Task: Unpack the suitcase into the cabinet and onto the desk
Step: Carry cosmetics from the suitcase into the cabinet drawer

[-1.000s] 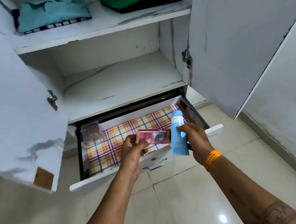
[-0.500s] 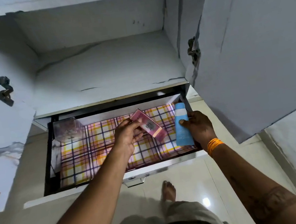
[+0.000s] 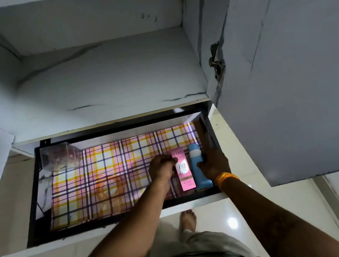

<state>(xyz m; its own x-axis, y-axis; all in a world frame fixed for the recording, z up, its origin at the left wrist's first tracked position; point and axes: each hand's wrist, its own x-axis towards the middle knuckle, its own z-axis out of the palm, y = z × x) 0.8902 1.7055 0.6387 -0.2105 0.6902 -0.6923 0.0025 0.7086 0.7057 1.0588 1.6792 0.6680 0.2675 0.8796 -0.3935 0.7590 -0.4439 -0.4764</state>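
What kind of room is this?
Probably a bedroom or dressing corner at home: a white cabinet with open doors, a checked-lined drawer, and a pink cream box beside a blue tube.

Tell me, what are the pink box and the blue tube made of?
The pink box looks like thin printed cardboard: flat faces, sharp edges, slightly glossy with lettering. The blue tube looks like smooth plastic with a soft sheen, rounded at the top and flattened at the near end; its white band is probably a label.
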